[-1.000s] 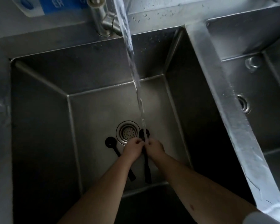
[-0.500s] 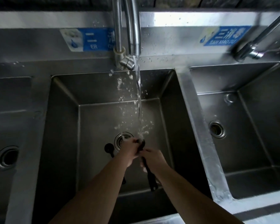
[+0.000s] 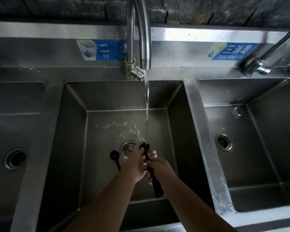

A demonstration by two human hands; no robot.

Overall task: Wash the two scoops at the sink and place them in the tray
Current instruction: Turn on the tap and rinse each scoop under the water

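Observation:
Both hands hold one black long-handled scoop under the running water in the middle sink basin. My left hand wraps the upper part near the bowl, which pokes out above my fingers. My right hand grips the handle lower down; the handle's end sticks out below. A second black scoop lies on the basin floor just left of the drain, its handle partly hidden by my left forearm. No tray is in view.
A tall steel faucet pours a stream onto the held scoop. Steel basins flank the middle one, left and right, each with a drain. A second tap stands at the far right.
The view has tilted up, showing the faucet and all three basins. My hands have shifted along the scoop under the stream. The other scoop stays on the basin floor.

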